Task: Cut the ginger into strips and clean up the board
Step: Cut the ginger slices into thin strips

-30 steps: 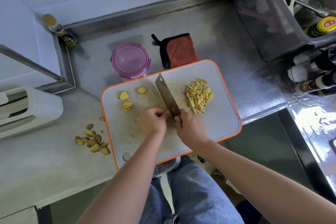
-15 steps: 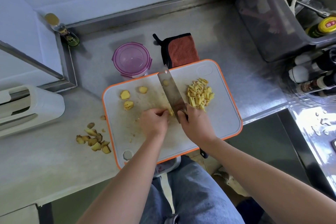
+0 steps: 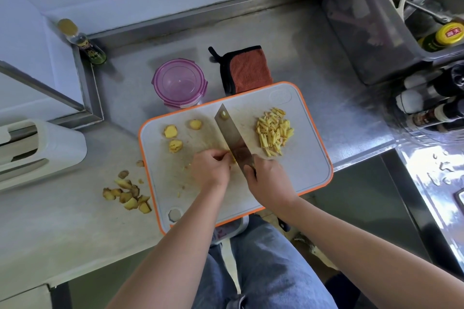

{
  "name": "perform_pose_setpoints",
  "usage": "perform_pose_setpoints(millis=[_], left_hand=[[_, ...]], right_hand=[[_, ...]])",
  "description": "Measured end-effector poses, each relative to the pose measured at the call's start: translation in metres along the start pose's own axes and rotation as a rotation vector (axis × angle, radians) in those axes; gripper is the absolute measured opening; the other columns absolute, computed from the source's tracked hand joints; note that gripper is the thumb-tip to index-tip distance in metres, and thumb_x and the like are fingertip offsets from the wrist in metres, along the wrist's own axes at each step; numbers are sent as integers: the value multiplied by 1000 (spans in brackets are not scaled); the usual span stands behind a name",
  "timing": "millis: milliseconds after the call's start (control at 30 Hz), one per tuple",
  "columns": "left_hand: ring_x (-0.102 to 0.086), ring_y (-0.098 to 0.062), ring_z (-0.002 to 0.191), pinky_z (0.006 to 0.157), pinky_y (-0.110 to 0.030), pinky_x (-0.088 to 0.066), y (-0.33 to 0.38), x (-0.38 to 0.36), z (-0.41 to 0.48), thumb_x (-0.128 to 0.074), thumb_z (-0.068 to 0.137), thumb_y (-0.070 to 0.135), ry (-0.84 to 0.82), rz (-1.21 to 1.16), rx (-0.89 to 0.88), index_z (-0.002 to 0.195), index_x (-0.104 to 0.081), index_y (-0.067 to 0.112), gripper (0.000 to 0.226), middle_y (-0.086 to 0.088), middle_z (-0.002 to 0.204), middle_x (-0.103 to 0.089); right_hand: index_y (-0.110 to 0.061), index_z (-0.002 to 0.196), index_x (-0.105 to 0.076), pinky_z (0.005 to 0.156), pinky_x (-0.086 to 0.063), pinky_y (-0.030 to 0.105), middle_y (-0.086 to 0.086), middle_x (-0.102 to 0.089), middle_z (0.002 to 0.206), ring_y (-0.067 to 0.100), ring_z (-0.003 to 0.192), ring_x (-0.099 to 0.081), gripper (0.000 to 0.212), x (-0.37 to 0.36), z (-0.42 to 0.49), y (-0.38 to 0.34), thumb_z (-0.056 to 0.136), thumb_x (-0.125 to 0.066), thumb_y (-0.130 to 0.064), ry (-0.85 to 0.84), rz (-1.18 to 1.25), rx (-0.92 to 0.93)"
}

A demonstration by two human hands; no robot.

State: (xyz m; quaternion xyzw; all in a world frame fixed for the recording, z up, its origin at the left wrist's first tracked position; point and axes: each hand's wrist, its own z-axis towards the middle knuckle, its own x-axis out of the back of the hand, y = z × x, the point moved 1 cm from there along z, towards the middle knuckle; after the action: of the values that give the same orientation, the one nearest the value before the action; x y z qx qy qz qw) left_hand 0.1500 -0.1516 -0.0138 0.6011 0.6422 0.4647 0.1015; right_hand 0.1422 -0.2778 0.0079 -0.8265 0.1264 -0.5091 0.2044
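Steel counter (image 3: 296, 40), cutting board (image 3: 308, 168), purple-lidded tub (image 3: 179, 81), cloth (image 3: 247, 68), ginger peelings (image 3: 126, 193)

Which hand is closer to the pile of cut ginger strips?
The right hand. It grips the knife close to the near edge of the pile of ginger strips. The left hand holds a ginger piece beyond the knife, farther away.

A home kitchen. A steel counter (image 3: 288, 40) carries an orange-rimmed white chopping board (image 3: 308, 165). Dark sauce bottles (image 3: 434, 110) stand beside it.
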Motion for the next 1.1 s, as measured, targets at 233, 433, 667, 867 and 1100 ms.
perform_pose_setpoints(millis=[233,433,667,867,1100], left_hand=[[-71,-19,72,73,-36,-58,-2,0,3,-74,79,13,-19,-12,23,80,-77,17,5,0,76,-73],[-71,-21,68,70,-34,-59,-3,2,4,-74,79,11,-22,-42,46,69,-70,25,17,0,70,-72],[-68,-20,59,61,-28,-54,-3,1,2,-71,82,8,-15,-36,32,65,-66,24,24,1,59,-67],[-68,-19,58,56,-24,-50,-4,1,3,-70,82,8,-15,-27,19,70,-71,17,15,1,59,-67],[-69,-18,69,68,-28,-54,-5,0,4,-72,81,11,-8,18,-18,77,-75,18,9,-1,71,-71]], right_hand=[[-10,88,-48,56,-32,32,6,-50,73,25,65,-44,20,-6,17,-8,99,-43,-26,29,23,-6],[-8,88,-52,53,-35,33,10,-54,68,29,62,-49,20,-1,24,-7,98,-46,-24,94,92,-14],[-11,80,-45,51,-35,33,10,-53,67,30,61,-51,22,5,11,-8,97,-47,-24,77,61,24],[-12,79,-45,48,-29,29,5,-50,64,24,58,-48,20,6,5,-6,97,-47,-22,59,47,39],[-12,76,-41,47,-24,29,2,-43,61,22,57,-43,26,-3,4,-4,98,-44,-25,4,27,0]])
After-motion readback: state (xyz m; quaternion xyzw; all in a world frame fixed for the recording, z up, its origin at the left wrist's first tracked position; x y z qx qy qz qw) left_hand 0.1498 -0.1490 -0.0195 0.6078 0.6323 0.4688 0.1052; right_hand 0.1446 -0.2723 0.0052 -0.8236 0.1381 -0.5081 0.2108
